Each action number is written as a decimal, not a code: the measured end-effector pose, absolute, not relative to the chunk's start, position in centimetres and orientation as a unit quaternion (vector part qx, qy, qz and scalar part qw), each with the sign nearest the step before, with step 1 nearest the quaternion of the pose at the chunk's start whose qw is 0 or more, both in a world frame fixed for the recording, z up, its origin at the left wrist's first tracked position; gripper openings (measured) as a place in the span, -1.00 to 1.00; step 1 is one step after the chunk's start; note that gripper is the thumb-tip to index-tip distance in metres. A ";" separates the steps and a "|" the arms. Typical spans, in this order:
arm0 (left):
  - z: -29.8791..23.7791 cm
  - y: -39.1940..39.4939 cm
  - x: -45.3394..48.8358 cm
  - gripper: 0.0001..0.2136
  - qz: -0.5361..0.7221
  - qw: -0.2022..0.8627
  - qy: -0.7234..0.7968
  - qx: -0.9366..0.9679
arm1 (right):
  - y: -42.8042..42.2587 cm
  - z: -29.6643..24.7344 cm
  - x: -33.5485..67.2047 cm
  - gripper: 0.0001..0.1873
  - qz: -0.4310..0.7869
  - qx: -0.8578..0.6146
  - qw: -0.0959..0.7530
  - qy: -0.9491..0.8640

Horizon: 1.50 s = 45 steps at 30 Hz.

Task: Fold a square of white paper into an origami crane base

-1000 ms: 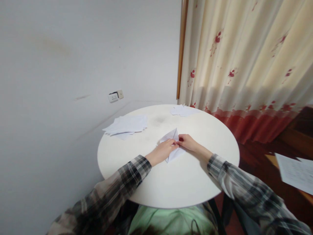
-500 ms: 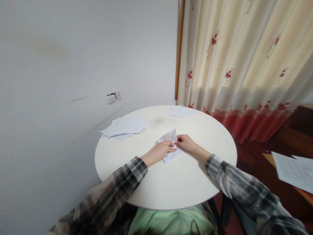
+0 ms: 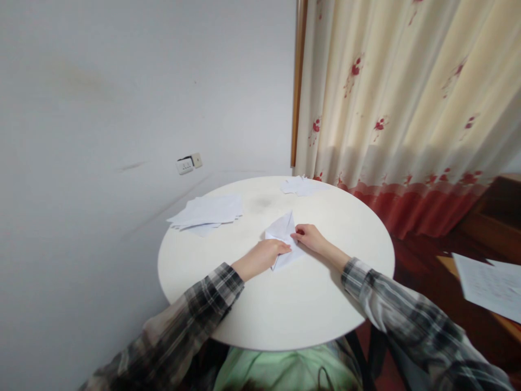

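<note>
A white folded paper [image 3: 283, 231] lies near the middle of a round white table [image 3: 285, 304], one pointed flap raised. My left hand [image 3: 266, 254] rests on its lower left part with the fingers curled down on the sheet. My right hand [image 3: 309, 237] pinches the paper's right edge with thumb and fingertips. Both arms wear plaid sleeves.
A loose pile of white sheets [image 3: 207, 212] lies at the table's left rear, a smaller heap of paper [image 3: 299, 186] at the far edge. A flowered curtain [image 3: 407, 108] hangs behind. More sheets [image 3: 486, 282] lie on a wooden surface at right. A wall socket [image 3: 186, 163] is at left.
My left hand has slid a little down and left along the paper, and the raised flap stands slightly higher. The view has shifted slightly.
</note>
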State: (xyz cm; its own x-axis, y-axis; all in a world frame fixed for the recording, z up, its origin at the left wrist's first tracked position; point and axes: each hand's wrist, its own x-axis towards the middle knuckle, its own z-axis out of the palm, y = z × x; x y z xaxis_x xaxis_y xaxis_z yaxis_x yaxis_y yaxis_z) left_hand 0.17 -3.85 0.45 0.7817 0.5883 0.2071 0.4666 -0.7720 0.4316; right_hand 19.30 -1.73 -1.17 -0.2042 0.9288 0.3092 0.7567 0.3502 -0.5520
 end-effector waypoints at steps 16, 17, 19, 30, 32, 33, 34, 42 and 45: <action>2.2 -5.1 0.9 -0.77 0.171 0.219 0.318 0.907 | -2.8 0.3 17.7 -0.64 0.084 -0.630 0.246 -0.731; 2.2 -5.2 0.8 -0.77 0.169 0.216 0.317 0.908 | -2.8 0.4 17.6 -0.61 0.075 -0.636 0.244 -0.728; 2.4 -5.4 0.6 -0.76 0.163 0.206 0.313 0.913 | -2.9 0.6 17.5 -0.57 0.067 -0.642 0.239 -0.726; 0.2 -5.5 -0.4 -0.71 0.136 0.140 0.286 0.938 | -2.1 -1.3 19.6 -0.47 0.355 -0.403 0.323 -0.779; 0.0 -5.7 -0.7 -0.70 0.135 0.128 0.281 0.941 | -2.1 -1.3 19.9 -0.47 0.376 -0.374 0.312 -0.788; 0.0 -5.8 -0.8 -0.70 0.135 0.122 0.279 0.943 | -2.2 -1.2 20.0 -0.47 0.379 -0.369 0.306 -0.792; 0.0 -5.9 -0.9 -0.70 0.136 0.114 0.278 0.944 | -2.2 -1.1 20.0 -0.48 0.377 -0.368 0.299 -0.795; 0.6 -7.3 -0.7 -0.73 0.143 -0.014 0.275 0.951 | -2.3 -0.8 19.8 -0.52 0.329 -0.392 0.288 -0.809; 0.9 -7.6 -0.6 -0.72 0.141 -0.047 0.270 0.951 | -2.4 -0.5 19.7 -0.54 0.317 -0.388 0.279 -0.819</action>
